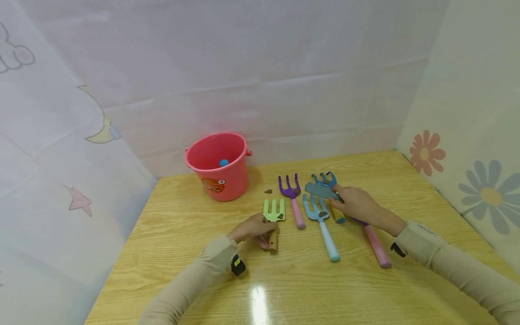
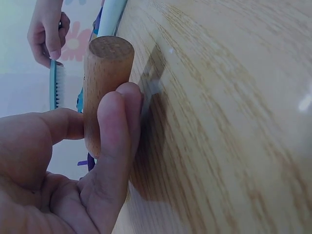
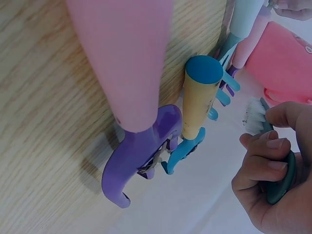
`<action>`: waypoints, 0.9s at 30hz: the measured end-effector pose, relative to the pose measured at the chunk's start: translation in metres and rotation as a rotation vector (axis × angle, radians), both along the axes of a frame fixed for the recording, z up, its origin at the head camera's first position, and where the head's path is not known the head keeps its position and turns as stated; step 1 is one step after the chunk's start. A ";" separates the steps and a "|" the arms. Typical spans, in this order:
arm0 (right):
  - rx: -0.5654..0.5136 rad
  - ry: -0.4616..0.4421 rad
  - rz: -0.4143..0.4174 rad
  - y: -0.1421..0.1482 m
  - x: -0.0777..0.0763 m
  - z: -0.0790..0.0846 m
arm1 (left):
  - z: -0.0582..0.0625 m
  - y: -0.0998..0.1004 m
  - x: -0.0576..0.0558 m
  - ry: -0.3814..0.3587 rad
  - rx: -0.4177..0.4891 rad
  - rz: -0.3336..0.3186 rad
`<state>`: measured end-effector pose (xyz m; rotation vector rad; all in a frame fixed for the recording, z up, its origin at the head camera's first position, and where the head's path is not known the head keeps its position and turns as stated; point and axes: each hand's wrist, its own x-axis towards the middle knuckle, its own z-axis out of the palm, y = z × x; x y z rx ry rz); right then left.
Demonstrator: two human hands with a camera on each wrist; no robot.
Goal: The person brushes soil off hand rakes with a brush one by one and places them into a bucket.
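Observation:
My left hand [image 1: 253, 228] pinches the wooden handle [image 2: 100, 78] of a small light-green garden fork [image 1: 271, 208] between thumb and fingers. A brown smudge or scrap shows on that fork's tines. In my right hand [image 1: 359, 204] is a grey-green brush [image 1: 318, 190], its white bristles [image 3: 254, 117] visible in the right wrist view. The brush is raised over a light-blue fork [image 1: 327, 237] and a blue rake with a wooden handle [image 3: 200, 97]. Under my right forearm lies a purple rake with a pink handle [image 1: 378, 247], its head partly hidden in the head view.
A pink bucket [image 1: 233, 183] with a blue ball [image 1: 224, 162] inside stands at the table's back left. Between the two hands lies a purple fork with a pink handle [image 1: 298, 213]. A brown scrap [image 1: 268, 192] sits near the bucket. Cloth-covered walls [image 1: 284, 90] border the table.

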<state>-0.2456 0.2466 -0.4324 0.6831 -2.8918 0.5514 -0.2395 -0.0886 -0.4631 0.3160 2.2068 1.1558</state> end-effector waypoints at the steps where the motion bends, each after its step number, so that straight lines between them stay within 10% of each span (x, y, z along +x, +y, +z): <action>1: -0.001 0.000 0.003 0.000 0.001 0.001 | 0.000 0.000 0.000 0.002 0.003 0.002; 27: -0.017 -0.025 0.012 -0.003 0.000 -0.004 | 0.005 -0.005 0.001 0.057 -0.022 -0.024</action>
